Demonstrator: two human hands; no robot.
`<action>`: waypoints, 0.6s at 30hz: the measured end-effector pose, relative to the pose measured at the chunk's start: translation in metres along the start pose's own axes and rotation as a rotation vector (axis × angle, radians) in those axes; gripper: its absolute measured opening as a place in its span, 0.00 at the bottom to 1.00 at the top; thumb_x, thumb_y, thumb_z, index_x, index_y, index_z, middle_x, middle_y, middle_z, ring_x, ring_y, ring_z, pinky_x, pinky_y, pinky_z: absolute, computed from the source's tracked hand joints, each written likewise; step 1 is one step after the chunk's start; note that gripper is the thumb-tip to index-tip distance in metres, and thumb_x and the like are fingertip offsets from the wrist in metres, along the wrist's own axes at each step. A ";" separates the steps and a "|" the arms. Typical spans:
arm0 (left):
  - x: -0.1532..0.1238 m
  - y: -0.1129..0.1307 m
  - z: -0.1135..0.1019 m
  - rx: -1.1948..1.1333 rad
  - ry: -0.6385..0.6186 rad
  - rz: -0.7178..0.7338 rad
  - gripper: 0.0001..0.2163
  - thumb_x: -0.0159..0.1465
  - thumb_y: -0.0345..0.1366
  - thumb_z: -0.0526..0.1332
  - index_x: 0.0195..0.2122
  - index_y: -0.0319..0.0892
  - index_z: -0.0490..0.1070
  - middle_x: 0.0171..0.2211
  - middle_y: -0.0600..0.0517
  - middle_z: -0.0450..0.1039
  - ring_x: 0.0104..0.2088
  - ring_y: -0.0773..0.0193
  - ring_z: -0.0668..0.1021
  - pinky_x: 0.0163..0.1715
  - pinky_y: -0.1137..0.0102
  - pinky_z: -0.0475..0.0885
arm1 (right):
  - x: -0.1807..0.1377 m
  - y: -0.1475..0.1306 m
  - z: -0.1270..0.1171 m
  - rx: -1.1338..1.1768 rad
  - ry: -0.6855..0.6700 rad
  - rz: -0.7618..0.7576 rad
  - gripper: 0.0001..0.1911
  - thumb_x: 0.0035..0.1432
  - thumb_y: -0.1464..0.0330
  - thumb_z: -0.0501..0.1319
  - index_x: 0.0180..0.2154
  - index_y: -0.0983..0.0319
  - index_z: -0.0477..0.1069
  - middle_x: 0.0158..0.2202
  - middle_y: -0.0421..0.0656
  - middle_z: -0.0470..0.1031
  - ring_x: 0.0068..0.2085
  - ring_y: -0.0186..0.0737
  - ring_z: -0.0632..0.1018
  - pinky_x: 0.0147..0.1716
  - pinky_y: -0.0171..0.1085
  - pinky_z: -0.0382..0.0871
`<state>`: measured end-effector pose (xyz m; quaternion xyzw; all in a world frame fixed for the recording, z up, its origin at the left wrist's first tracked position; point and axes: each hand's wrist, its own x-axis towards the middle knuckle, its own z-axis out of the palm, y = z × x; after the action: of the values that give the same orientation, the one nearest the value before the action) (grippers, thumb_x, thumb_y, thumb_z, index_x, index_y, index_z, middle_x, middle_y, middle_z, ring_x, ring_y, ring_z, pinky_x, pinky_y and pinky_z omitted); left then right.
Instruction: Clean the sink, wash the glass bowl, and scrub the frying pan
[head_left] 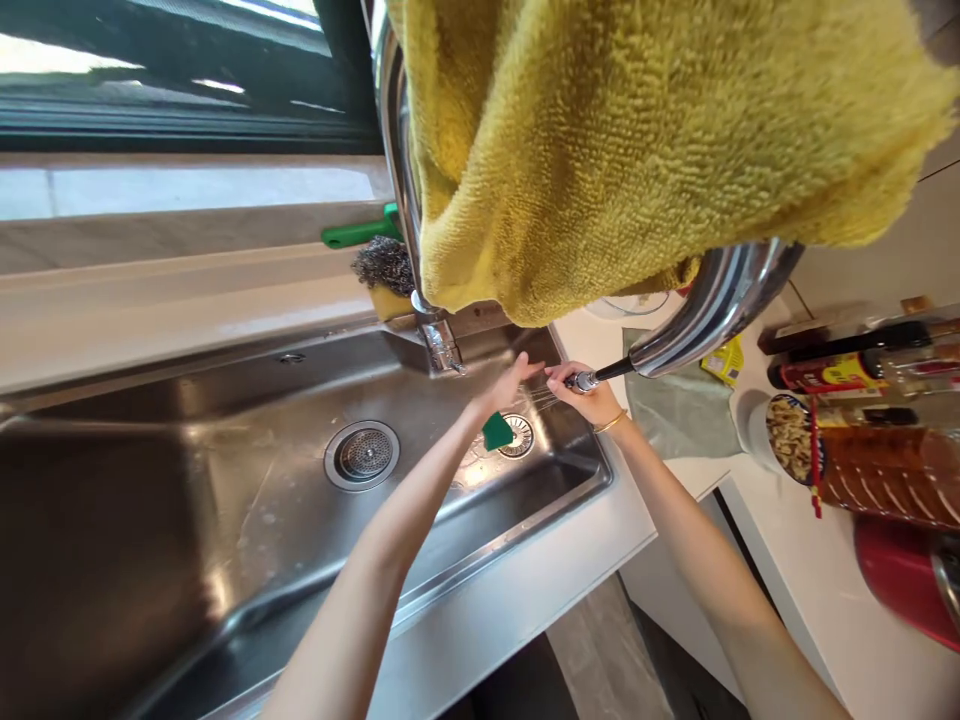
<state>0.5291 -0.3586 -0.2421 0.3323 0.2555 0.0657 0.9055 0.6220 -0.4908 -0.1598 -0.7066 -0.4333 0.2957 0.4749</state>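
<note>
My right hand (pixel 592 393) is closed around the pull-out spray head (pixel 581 380) at the end of a black hose coming from the chrome faucet spout (pixel 705 310). Thin jets of water run from the head toward my left hand (pixel 504 386), which is held open with fingers stretched out just in front of it, over the right end of the steel sink (pixel 247 520). A green sponge (pixel 496 431) lies in the basin directly below my left hand.
A yellow towel (pixel 637 140) drapes over the faucet close to the camera. A steel scourer (pixel 382 265) and green brush handle (pixel 360 232) sit behind the sink. Two drains (pixel 361 454) mark the basin. Bottles and jars (pixel 862 420) and a red pot (pixel 907 585) crowd the right counter.
</note>
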 end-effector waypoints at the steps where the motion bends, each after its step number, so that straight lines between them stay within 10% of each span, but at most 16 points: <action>1: -0.007 -0.010 0.002 -0.121 -0.009 -0.043 0.20 0.67 0.46 0.47 0.43 0.43 0.76 0.48 0.46 0.77 0.60 0.57 0.68 0.63 0.60 0.53 | 0.000 0.000 0.003 0.006 -0.013 -0.002 0.11 0.51 0.57 0.66 0.27 0.57 0.70 0.30 0.39 0.74 0.43 0.42 0.77 0.51 0.44 0.67; 6: -0.025 -0.054 0.018 -0.487 0.125 -0.147 0.29 0.67 0.52 0.39 0.49 0.39 0.72 0.54 0.42 0.72 0.57 0.58 0.71 0.60 0.62 0.61 | 0.012 0.001 0.020 0.013 0.024 -0.044 0.13 0.52 0.57 0.65 0.25 0.57 0.69 0.29 0.38 0.74 0.43 0.41 0.78 0.55 0.46 0.63; 18: -0.119 -0.087 -0.026 -0.302 0.394 -0.204 0.24 0.68 0.49 0.43 0.52 0.43 0.72 0.64 0.48 0.55 0.65 0.64 0.57 0.64 0.69 0.49 | -0.011 -0.002 -0.007 -0.065 -0.097 0.102 0.12 0.50 0.57 0.67 0.28 0.58 0.70 0.30 0.39 0.75 0.37 0.40 0.78 0.45 0.42 0.71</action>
<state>0.4095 -0.4448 -0.2643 0.1467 0.4462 0.0748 0.8797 0.6222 -0.5034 -0.1558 -0.7275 -0.4287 0.3393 0.4146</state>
